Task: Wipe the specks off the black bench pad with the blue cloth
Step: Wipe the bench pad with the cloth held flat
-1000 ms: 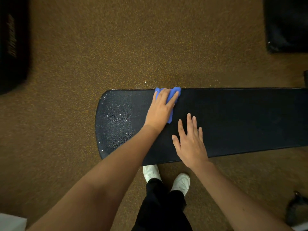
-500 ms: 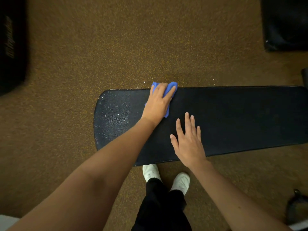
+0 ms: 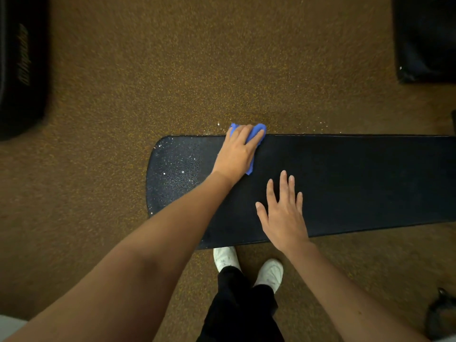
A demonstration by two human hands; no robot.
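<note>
Floor: brown speckled carpet [image 3: 172, 70] lay under the black bench pad [image 3: 357, 178].
Left hand [image 3: 237, 154]: pressed flat, fingers straight, on the blue cloth [image 3: 256, 134] at the pad's far edge.
Right hand [image 3: 283, 213]: fingers spread, resting on the pad's near side.
Specks [image 3: 177, 166]: glittered on the pad's left end.
Shoes [image 3: 269, 272]: white, below the near edge.

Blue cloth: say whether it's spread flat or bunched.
Bunched: the blue cloth shows only as crumpled folds under the left hand.

Left hand [image 3: 235, 154] flat on blue cloth [image 3: 256, 134]
</note>
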